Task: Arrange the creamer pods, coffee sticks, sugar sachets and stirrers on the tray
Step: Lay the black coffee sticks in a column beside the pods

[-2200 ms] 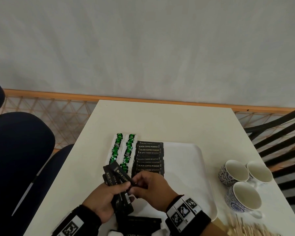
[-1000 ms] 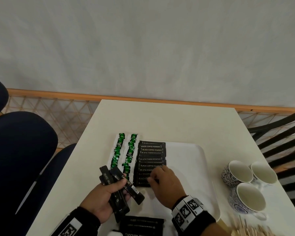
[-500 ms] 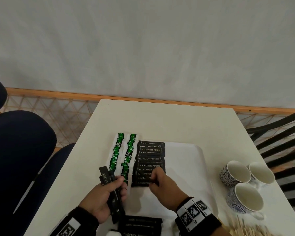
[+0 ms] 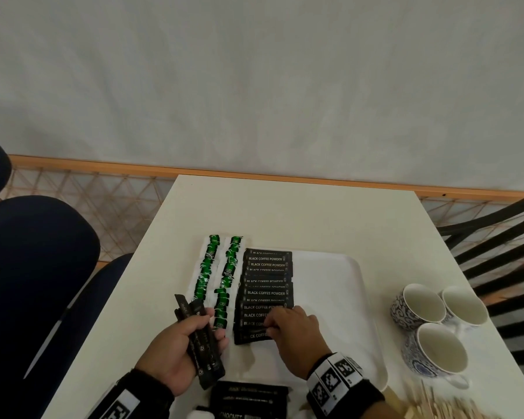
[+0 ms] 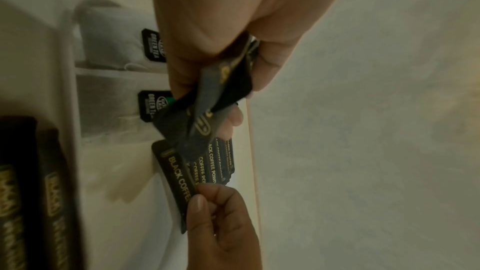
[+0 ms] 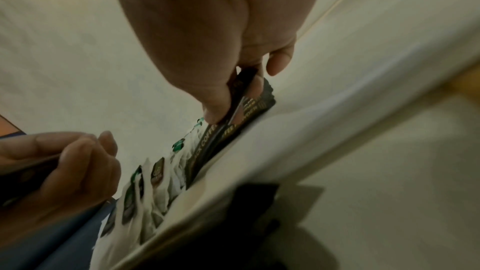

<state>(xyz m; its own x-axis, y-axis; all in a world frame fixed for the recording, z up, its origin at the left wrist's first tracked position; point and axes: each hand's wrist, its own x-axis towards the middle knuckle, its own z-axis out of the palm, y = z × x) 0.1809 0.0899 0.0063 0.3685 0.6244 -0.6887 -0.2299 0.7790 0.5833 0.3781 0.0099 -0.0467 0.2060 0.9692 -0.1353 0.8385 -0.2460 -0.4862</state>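
A white tray (image 4: 342, 291) lies on the table. At its left edge lie two columns of green-tagged tea bags (image 4: 221, 279). Beside them runs an overlapping column of black coffee sticks (image 4: 266, 293) marked BLACK COFFEE POWDER. My left hand (image 4: 179, 349) grips a bundle of black coffee sticks (image 4: 201, 343) above the tray's near left corner. My right hand (image 4: 288, 331) pinches the nearest coffee stick (image 4: 251, 336) at the column's near end. In the right wrist view the thumb (image 6: 215, 98) and a finger pinch that stick (image 6: 240, 102) edge-on.
More black sachets (image 4: 248, 399) lie at the near edge below my hands. Three patterned cups (image 4: 433, 331) stand right of the tray, with wooden stirrers (image 4: 448, 406) in front of them. Dark chairs stand at the left and a slatted black chair at the right.
My right hand took a coffee stick from the bundle in my left hand, carried it to the tray and laid it at the near end of the column. The left hand stayed put.
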